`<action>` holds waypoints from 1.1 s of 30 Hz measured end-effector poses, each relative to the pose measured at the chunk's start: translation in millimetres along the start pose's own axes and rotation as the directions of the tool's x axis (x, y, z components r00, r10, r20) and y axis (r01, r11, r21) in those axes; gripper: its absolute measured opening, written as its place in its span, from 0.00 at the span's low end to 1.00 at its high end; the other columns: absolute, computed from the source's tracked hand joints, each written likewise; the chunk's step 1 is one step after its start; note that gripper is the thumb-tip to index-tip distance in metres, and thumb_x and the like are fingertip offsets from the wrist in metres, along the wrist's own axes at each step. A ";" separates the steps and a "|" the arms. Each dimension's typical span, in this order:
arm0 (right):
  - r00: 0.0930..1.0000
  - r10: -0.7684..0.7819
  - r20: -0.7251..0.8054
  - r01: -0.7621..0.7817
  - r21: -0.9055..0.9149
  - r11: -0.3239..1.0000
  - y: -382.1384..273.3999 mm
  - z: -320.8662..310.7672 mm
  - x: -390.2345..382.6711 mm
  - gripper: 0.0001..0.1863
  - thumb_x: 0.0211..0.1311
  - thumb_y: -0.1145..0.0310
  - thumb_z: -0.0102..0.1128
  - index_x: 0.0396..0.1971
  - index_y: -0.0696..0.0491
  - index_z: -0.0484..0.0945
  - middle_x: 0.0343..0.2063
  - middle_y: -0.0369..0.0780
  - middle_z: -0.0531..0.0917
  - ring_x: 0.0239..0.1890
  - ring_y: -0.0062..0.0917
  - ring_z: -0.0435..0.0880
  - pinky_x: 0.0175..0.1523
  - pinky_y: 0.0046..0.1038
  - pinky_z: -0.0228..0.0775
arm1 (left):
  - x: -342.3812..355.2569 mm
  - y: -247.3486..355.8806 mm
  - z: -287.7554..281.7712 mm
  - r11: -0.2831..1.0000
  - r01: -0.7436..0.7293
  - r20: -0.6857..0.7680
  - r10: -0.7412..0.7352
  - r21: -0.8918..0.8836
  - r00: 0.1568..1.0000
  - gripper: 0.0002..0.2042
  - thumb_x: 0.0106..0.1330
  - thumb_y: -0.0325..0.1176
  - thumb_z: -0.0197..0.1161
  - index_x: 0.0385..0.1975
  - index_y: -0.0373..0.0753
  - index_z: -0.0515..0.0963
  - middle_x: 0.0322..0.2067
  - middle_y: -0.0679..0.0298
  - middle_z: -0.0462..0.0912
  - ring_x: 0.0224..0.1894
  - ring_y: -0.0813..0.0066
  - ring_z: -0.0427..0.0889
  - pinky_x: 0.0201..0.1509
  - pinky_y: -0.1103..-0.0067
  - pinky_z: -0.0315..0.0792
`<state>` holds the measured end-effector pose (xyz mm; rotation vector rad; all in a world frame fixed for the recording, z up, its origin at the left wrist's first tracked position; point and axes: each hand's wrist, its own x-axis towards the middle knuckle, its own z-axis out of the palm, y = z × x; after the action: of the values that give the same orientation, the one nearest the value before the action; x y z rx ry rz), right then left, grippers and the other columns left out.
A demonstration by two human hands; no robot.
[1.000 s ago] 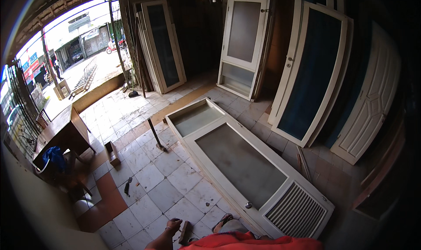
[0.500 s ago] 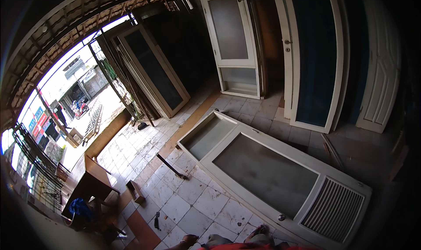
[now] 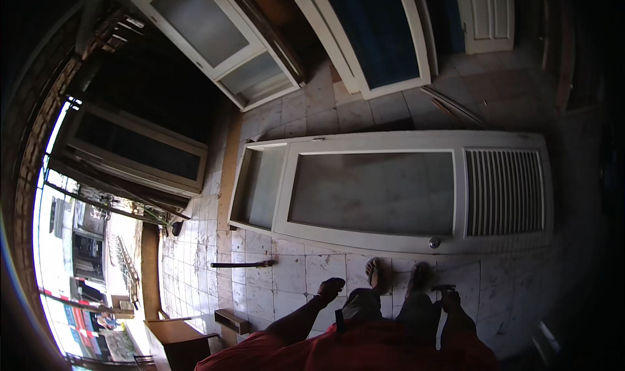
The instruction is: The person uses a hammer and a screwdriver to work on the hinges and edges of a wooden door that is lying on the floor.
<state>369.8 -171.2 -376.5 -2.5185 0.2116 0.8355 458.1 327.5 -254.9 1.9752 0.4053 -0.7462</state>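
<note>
My left hand (image 3: 331, 286), with a band at the wrist, is curled closed; any contents are hidden. My right hand (image 3: 448, 299) grips a hammer-like tool (image 3: 443, 287) beside my leg. Just beyond my sandalled feet, a white door (image 3: 282, 215) lies flat on the tiles, with frosted panes, a slatted vent at its right end and a round metal knob (image 3: 434, 242). Neither hand touches it.
Upright white doors (image 3: 422, 32) lean at the back, and another (image 3: 133, 144) at the left. Wooden strips (image 3: 452, 105) lie behind the flat door. A long bar (image 3: 237, 264), an open box (image 3: 231, 319) and a desk (image 3: 170, 335) are at lower left, near the bright street opening.
My view has swung round, so the flat door runs crosswise and the street sits left. My right hand with the tool has come into view.
</note>
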 end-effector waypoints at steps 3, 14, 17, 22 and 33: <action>0.968 0.241 0.072 -0.243 0.033 0.969 24.2 34.7 0.5 0.23 0.57 0.62 0.60 0.54 0.36 0.70 0.25 0.48 0.80 0.23 0.42 0.81 0.25 0.42 0.73 | 50.7 -53.6 12.8 0.971 -0.237 0.108 0.234 0.017 0.966 0.12 0.67 0.37 0.54 0.45 0.42 0.78 0.38 0.66 0.83 0.33 0.75 0.82 0.32 0.77 0.73; 0.849 0.514 0.121 -0.527 0.132 0.839 87.3 105.6 21.0 0.26 0.54 0.72 0.49 0.55 0.40 0.66 0.45 0.52 0.75 0.41 0.46 0.81 0.42 0.46 0.75 | 93.2 -66.3 99.7 0.809 -0.123 0.073 0.098 0.575 0.992 0.24 0.50 0.48 0.70 0.46 0.44 0.78 0.41 0.57 0.81 0.45 0.57 0.79 0.49 0.66 0.74; 0.827 0.554 0.097 -0.562 0.093 0.822 113.7 122.7 55.2 0.26 0.56 0.70 0.52 0.57 0.39 0.66 0.53 0.53 0.69 0.42 0.46 0.81 0.43 0.44 0.76 | 89.8 -79.4 124.4 0.683 -0.126 0.063 0.116 0.720 0.991 0.31 0.47 0.52 0.71 0.51 0.43 0.74 0.45 0.54 0.79 0.50 0.54 0.76 0.52 0.64 0.71; 0.781 0.616 0.102 -0.619 0.257 0.742 168.6 165.0 90.7 0.23 0.60 0.67 0.54 0.53 0.56 0.62 0.46 0.54 0.74 0.43 0.45 0.81 0.47 0.41 0.74 | 109.2 -59.1 174.8 0.531 0.081 0.127 -0.345 0.843 0.930 0.30 0.44 0.59 0.68 0.41 0.44 0.77 0.36 0.55 0.82 0.42 0.54 0.81 0.42 0.60 0.76; 0.619 0.784 -0.049 -0.784 -0.001 0.620 194.1 159.5 159.5 0.30 0.56 0.51 0.59 0.55 0.51 0.66 0.47 0.46 0.74 0.50 0.42 0.75 0.51 0.47 0.69 | 112.8 -49.3 180.0 0.574 0.116 -0.004 -0.194 0.811 0.981 0.26 0.48 0.57 0.66 0.40 0.45 0.77 0.37 0.58 0.80 0.42 0.57 0.80 0.43 0.62 0.75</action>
<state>358.5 -263.4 -659.2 -2.4161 1.4201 1.0792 455.7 192.6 -426.2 2.7779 0.1806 -1.2958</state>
